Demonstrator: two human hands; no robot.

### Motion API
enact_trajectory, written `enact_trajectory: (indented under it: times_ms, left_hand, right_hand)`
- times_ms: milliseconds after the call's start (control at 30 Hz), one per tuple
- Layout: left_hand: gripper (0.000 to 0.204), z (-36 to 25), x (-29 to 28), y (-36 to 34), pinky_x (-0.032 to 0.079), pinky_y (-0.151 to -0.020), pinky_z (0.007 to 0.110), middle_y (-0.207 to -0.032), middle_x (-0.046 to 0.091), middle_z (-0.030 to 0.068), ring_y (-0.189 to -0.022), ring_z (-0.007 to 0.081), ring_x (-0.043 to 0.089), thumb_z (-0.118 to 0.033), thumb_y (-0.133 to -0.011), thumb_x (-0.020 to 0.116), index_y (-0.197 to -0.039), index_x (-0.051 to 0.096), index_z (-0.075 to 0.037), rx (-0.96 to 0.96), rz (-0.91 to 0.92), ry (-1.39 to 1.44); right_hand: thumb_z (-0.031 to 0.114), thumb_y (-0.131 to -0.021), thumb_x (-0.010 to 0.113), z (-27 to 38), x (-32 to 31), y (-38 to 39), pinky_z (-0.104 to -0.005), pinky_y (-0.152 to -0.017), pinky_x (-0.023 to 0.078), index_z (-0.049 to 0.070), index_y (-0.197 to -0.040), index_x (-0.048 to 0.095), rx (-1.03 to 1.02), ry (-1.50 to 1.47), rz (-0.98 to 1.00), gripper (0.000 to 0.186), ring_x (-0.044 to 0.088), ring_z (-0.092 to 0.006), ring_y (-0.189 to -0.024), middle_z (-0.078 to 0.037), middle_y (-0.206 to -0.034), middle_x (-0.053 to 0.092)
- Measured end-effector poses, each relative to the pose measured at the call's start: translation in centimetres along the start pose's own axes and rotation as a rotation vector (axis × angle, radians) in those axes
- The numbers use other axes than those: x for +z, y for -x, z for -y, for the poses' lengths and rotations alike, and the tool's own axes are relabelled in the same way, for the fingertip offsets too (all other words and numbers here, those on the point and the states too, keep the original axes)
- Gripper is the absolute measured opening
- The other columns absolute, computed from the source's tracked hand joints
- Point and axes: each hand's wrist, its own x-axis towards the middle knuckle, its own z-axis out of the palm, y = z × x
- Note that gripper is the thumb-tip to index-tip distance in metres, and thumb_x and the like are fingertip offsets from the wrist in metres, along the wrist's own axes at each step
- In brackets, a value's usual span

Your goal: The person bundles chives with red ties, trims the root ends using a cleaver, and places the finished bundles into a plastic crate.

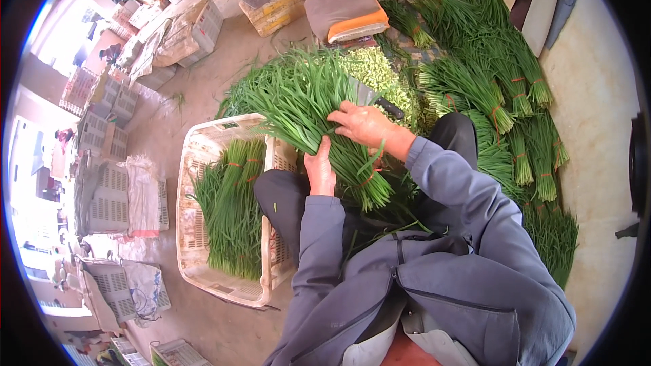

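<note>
A bunch of garlic chives (298, 105) lies slantwise across my lap, leaf tips toward the far left and cut stem ends toward me; a red band circles it near the stems. My left hand (321, 168) grips it from beneath, thumb up along its side. Over the bunch's right side, my right hand (367, 125) has its fingers bent onto the leaves; its thumb is hidden. Just beyond that hand, a knife (388, 108) with a dark handle and broad blade rests by a heap of pale trimmed stem ends (371, 66).
Left of my knee stands a white plastic crate (188, 213) with banded chive bunches (234, 213) inside. More tied bunches (468, 81) pile up on the right along a pale wall (597, 163). A folded cloth cushion (344, 7) and a yellowish box (279, 3) sit at the far side.
</note>
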Motion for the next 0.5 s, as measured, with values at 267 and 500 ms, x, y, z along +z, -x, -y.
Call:
enact_trajectory:
  times_ms: [267,500]
  left_hand:
    - [0.045,0.2,-1.1,-0.5,0.052,-0.094,0.037,-0.124,0.063,0.0072,-0.108,0.0203,0.062,-0.01,-0.09,0.075,-0.13,0.056,0.0,0.047,-0.013,-0.008]
    - [0.044,-0.8,-2.1,-1.8,0.054,-0.093,0.043,-0.126,0.064,0.0068,-0.108,0.0228,0.064,-0.017,-0.092,0.073,-0.131,0.058,-0.001,-0.009,-0.154,0.099]
  right_hand:
    - [0.007,-0.084,0.066,-0.8,-4.2,0.0,-0.0376,-0.066,0.055,0.009,-0.094,0.068,-0.11,-0.017,-0.226,0.011,0.065,-0.0298,-0.08,-0.01,-0.091,0.063]
    - [0.013,-0.09,0.068,-6.4,-10.3,5.0,-0.0327,-0.061,0.052,0.002,-0.101,0.069,0.718,-0.403,-0.45,0.015,0.065,-0.0173,-0.066,-0.01,-0.082,0.07]
